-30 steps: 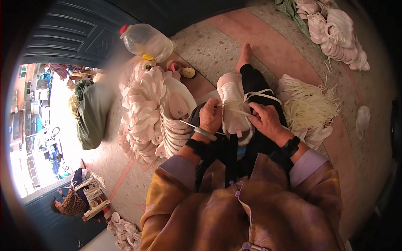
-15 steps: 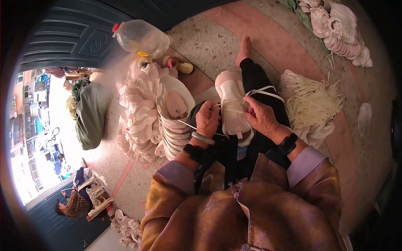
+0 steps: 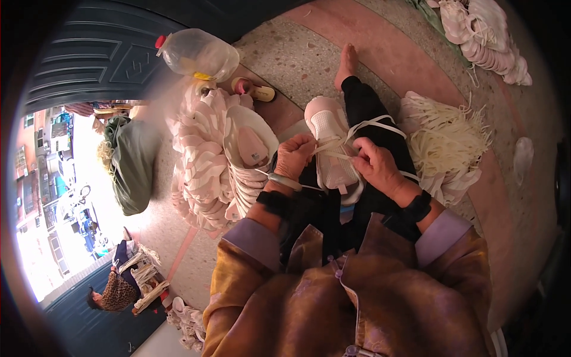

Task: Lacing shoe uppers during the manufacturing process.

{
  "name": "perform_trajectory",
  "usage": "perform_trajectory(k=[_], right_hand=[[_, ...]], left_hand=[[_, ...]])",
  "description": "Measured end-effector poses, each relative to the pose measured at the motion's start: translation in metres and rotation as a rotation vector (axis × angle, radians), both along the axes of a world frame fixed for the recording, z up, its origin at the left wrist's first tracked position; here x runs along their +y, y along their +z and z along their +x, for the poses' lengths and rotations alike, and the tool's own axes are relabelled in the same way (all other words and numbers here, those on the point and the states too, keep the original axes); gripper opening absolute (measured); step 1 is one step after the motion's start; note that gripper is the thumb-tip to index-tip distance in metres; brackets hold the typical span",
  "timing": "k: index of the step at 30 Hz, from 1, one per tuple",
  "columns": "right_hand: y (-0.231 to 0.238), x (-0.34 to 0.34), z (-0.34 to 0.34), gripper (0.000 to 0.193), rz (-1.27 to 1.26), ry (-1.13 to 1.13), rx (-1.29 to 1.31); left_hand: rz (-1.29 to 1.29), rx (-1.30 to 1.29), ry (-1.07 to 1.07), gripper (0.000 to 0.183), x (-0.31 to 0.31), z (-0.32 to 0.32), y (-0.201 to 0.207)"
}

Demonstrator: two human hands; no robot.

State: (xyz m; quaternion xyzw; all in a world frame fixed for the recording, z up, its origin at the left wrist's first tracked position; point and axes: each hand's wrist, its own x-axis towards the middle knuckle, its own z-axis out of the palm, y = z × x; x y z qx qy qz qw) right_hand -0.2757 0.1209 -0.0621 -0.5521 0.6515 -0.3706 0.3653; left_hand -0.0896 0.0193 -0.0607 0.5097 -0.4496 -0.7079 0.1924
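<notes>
A pale pink and white sneaker [image 3: 326, 119] rests between my legs, its toe pointing away from me. White shoelace [image 3: 328, 144] crosses its front. At the shoe's left side my left hand [image 3: 295, 156] is closed, pinching the shoelace between thumb and fingertips. Opposite it, my right hand [image 3: 377, 165] has its fingers curled in, with a strand of the lace running into them. More white lace [image 3: 380, 122] loops over my right thigh, clad in black.
Stacked pale shoe parts [image 3: 202, 154] lie to the left, beside a clear jug [image 3: 202, 55] and a sandal [image 3: 262, 93]. A bundle of cream laces [image 3: 446, 143] lies right. Another person [image 3: 119, 288] sits by the doorway near a green sack [image 3: 128, 172].
My left hand has risen slightly with the lace pinched in it. My right hand has shifted a little right and down, its fingers curling more. The view has tilted slightly.
</notes>
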Motion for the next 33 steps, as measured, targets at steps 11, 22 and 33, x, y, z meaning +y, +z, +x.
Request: perform_trajectory(k=[11,22,33], right_hand=[[0.01,0.039,-0.066,0.003,-0.121,-0.109,0.159],[0.021,0.004,0.0,0.052,-0.096,0.205,0.424],[0.007,-0.004,0.016,0.054,-0.044,0.089,0.384]], left_hand=[[-0.05,-0.014,0.032,0.024,0.013,0.001,-0.004],[-1.022,-0.476,-0.131,0.01,0.039,-0.016,0.003],[-0.839,-0.646,-0.183,0.015,0.042,-0.042,-0.001]])
